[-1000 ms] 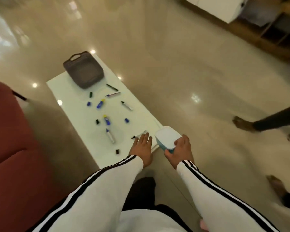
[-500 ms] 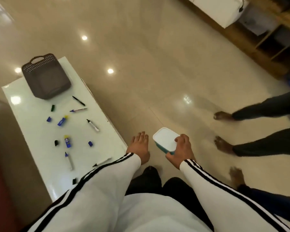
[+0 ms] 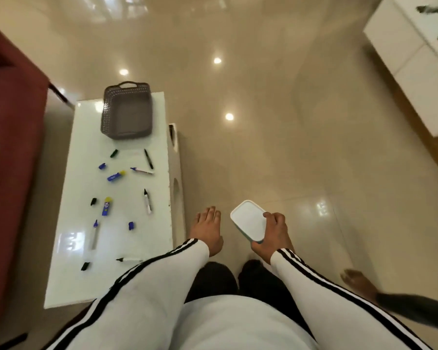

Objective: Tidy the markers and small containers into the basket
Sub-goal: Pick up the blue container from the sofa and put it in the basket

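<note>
My right hand (image 3: 273,236) grips a small teal container with a white lid (image 3: 248,219), held over the floor to the right of the white table (image 3: 81,286). My left hand (image 3: 206,232) hovers flat with straight fingers just past the table's right edge, holding nothing. A grey woven basket (image 3: 127,96) stands at the table's far end. Several markers and loose caps lie scattered on the table, among them a white marker (image 3: 147,200), a black marker (image 3: 148,158), a blue-and-yellow tube (image 3: 107,206) and another blue tube (image 3: 116,176).
A dark red sofa (image 3: 13,147) runs along the table's left side. Glossy beige floor spreads to the right. White cabinets (image 3: 415,59) stand at the far right. Another person's bare foot (image 3: 357,280) is on the floor at lower right.
The view has swung, so the table now lies lengthwise at left. Both hands have moved off the table's edge and stay over the floor; the right hand still holds the container.
</note>
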The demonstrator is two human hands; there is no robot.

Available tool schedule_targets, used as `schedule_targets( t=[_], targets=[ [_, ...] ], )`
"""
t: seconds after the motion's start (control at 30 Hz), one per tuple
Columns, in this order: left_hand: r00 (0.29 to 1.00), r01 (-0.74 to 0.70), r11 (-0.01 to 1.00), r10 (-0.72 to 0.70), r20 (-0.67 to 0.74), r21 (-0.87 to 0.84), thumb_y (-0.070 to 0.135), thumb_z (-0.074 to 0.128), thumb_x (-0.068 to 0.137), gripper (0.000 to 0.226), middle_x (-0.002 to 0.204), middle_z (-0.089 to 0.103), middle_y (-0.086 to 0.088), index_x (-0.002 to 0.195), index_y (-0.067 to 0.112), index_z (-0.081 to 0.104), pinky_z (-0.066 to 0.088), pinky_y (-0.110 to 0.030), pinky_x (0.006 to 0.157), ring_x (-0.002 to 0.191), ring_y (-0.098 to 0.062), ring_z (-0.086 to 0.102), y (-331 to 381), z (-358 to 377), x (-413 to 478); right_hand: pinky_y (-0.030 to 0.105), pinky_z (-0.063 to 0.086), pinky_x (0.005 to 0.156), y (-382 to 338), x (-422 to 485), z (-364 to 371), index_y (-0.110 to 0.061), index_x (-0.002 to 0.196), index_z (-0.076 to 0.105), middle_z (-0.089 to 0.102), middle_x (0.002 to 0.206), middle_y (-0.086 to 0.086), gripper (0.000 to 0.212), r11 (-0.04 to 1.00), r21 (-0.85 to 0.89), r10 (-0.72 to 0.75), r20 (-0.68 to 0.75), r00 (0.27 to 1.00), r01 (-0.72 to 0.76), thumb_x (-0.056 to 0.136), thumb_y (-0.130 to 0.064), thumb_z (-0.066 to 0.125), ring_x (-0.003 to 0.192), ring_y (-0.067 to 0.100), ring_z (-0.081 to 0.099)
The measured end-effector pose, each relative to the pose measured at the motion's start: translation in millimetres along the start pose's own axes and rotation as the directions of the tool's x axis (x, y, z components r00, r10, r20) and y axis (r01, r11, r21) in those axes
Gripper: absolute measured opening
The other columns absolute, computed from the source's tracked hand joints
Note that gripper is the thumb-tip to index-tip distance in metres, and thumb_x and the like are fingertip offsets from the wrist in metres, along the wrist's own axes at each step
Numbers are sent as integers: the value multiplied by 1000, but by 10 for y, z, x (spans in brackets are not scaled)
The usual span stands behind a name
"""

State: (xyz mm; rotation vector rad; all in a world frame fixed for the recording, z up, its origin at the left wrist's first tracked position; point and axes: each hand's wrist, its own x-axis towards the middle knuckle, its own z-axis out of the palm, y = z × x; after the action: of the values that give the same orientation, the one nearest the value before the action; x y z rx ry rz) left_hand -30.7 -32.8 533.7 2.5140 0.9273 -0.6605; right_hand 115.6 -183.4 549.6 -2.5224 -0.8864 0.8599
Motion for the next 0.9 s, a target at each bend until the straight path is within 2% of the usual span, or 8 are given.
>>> schedule_targets(
  t=[0.17,0.37,0.57,0.67,0.9],
  targets=[
    [984,171,980,-176,-36,-103,30,47,88,77,163,4,-11,153,10,11,7,-45,121,150,-27,1,-107,-332,288,34,47,93,-293,812,-324,-21,140,31,27,135,0,84,994,-20,-102,87,991,104,69,-29,75,124,23,40],
    [930,342,908,-363,-49,-240,29,47,88,77,163,6,-11,154,10,11,5,-44,122,150,-28,3,-593,-673,865,33,46,95,-953,1872,-378,-22,141,31,28,135,-1,86,967,-79,-223,202,954,243,69,-29,77,125,23,40],
    [894,404,845,-446,-45,-349,29,45,89,76,163,3,-12,154,9,9,4,-44,122,150,-29,1,-1498,-1287,1850,32,46,93,-2035,3105,-292,-22,140,32,28,136,-1,83,931,-157,-282,264,922,329,70,-25,75,125,23,40],
    [876,424,824,-478,-60,-376,30,44,91,76,164,0,-11,155,10,7,3,-44,122,150,-28,-1,-2025,-1719,2258,34,46,97,-2723,3668,-272,-20,142,32,29,137,1,84,900,-198,-321,299,899,387,70,-27,75,125,24,41],
    [795,534,734,-605,-46,-419,36,42,94,78,164,-4,-11,155,9,1,3,-44,122,150,-27,-4,-3025,-2507,2843,36,45,100,-4256,4789,-163,-16,141,35,32,137,4,84,769,-241,-478,398,783,593,69,-27,77,124,28,42]
  ],
)
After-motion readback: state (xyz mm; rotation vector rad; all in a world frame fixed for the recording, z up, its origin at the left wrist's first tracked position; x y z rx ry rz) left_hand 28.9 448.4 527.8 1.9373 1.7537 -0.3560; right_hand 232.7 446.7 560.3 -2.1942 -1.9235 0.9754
